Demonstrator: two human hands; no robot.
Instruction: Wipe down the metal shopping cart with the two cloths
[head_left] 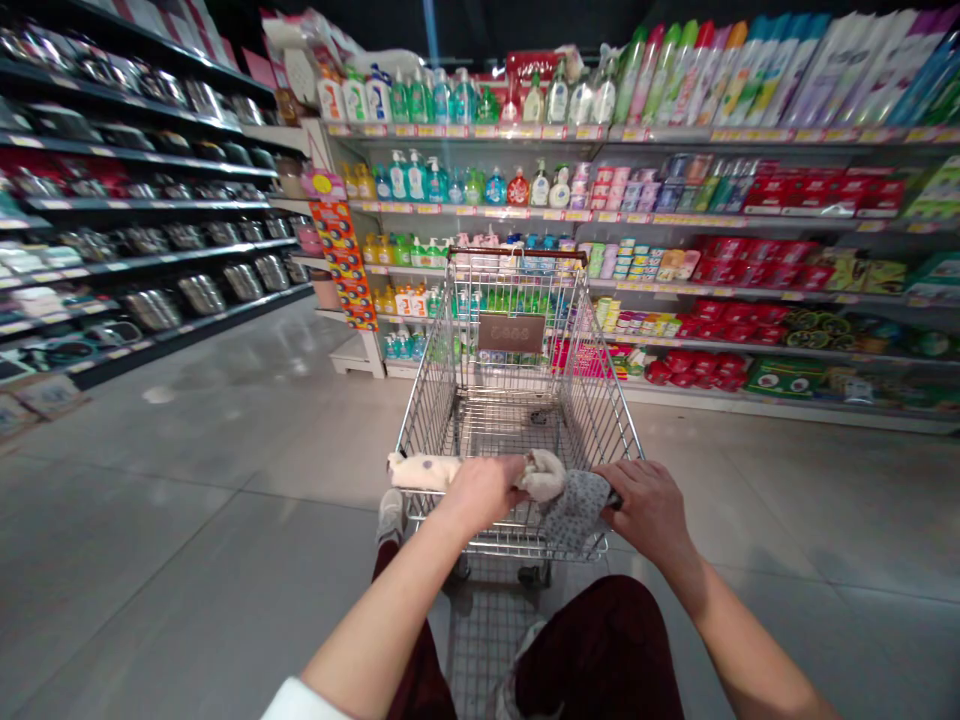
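A metal shopping cart (pixel 510 410) stands right in front of me, its basket showing bare wire floor. Along its near handle lies a cream cloth cover (pixel 424 471) with dark spots, bunched up near the middle. My left hand (pixel 484 492) is closed round the handle at the bunched cream cloth. A grey patterned cloth (pixel 577 510) hangs from the handle between my hands. At the handle's right end, my right hand (pixel 651 508) has its fingers wrapped over the bar, touching the edge of the grey cloth.
Ahead runs a long shelf (pixel 480 210) of soap bottles, tubs and red packs. Steel pots fill another shelf (pixel 150 205) at the left. An orange hanging display (pixel 343 265) marks the shelf corner. Tiled floor (pixel 187 480) shows on both sides of the cart.
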